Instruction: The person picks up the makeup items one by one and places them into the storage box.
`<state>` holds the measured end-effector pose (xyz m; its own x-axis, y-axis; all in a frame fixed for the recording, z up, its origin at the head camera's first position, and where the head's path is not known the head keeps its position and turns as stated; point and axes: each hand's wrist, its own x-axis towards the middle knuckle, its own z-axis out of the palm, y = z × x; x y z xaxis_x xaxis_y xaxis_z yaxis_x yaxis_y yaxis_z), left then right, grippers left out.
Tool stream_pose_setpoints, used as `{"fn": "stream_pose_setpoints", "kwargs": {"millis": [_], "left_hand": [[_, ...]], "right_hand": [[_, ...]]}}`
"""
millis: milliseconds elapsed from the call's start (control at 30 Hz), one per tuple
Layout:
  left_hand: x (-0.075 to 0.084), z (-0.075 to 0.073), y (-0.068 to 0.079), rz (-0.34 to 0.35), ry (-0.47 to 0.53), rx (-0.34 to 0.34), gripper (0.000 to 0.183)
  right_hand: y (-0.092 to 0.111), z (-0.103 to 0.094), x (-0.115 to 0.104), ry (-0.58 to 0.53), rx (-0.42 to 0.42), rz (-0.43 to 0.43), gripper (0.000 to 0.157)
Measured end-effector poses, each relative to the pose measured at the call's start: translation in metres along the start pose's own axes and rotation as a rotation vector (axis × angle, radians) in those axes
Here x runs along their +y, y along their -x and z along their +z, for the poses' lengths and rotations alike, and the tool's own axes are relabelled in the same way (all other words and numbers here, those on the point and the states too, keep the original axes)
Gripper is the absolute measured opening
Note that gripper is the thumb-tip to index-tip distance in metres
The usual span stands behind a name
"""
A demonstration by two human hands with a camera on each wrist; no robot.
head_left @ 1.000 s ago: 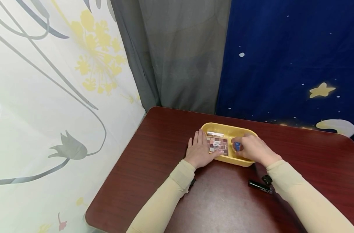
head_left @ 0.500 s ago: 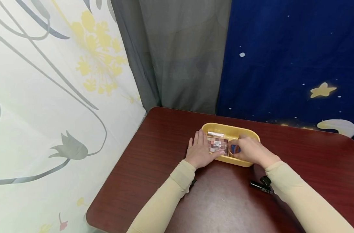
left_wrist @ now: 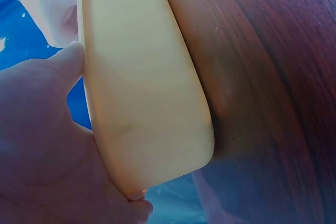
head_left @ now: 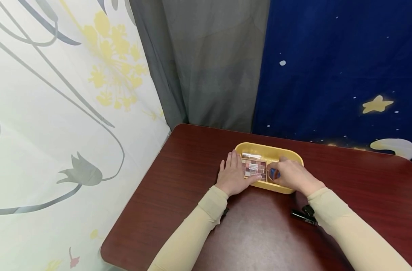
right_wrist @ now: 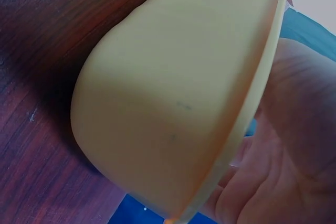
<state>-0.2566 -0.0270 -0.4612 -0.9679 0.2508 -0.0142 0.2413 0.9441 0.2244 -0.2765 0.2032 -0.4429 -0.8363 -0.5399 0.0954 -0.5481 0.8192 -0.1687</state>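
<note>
A yellow oval tray (head_left: 273, 187) stands on the table. My left hand (head_left: 232, 178) lies over its left end, fingers straight, the thumb along the near rim. Beneath the thumb side is an eyeshadow palette (head_left: 255, 168) with many small coloured squares. A clear and silvery tube (head_left: 251, 156) lies behind the palette. Inside the right half, my right hand (head_left: 292, 175) pinches a round blue item (head_left: 274, 173) with a pale edge, largely covered by the fingers. Both wrist views show mainly the tray's outer wall (left_wrist: 142, 87), with the left thumb at the rim in the left one.
A black tube (head_left: 302, 217) with pale lettering lies on the dark red table (head_left: 192, 162), in front of the tray, close to my right cuff. Behind the table hang a grey curtain (head_left: 219, 67) and a dark blue starry one (head_left: 321, 75). A white patterned cloth (head_left: 74, 124) borders the left side.
My right hand has moved slightly left with the blue item, bringing it up beside the palette, then settled there. The left hand keeps its place on the tray.
</note>
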Motion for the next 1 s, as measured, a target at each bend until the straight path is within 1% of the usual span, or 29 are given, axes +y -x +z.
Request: {"fn": "stream_pose_setpoints", "kwargs": {"millis": [133,333,400,600,800,1000], "left_hand": [[0.0,-0.001,0.0,0.001,0.003,0.001,0.112],[0.0,0.0,0.0,0.002,0.004,-0.005,0.113],[0.0,0.0,0.001,-0.001,0.001,-0.013,0.113],[0.001,-0.001,0.001,0.001,-0.018,-0.006,0.112],[0.001,-0.002,0.002,0.001,-0.019,-0.008,0.112],[0.0,0.0,0.001,-0.007,-0.012,-0.006,0.115]], "right_hand": [[-0.001,0.002,0.0,0.013,0.008,0.012,0.037],[-0.002,0.008,-0.001,0.022,0.029,0.003,0.034],[-0.003,0.009,-0.002,0.022,0.03,0.001,0.033],[-0.005,0.01,-0.003,0.033,0.034,0.004,0.034],[-0.009,0.009,-0.005,0.039,0.023,0.031,0.032],[-0.012,0.011,-0.006,0.061,0.027,0.046,0.038]]}}
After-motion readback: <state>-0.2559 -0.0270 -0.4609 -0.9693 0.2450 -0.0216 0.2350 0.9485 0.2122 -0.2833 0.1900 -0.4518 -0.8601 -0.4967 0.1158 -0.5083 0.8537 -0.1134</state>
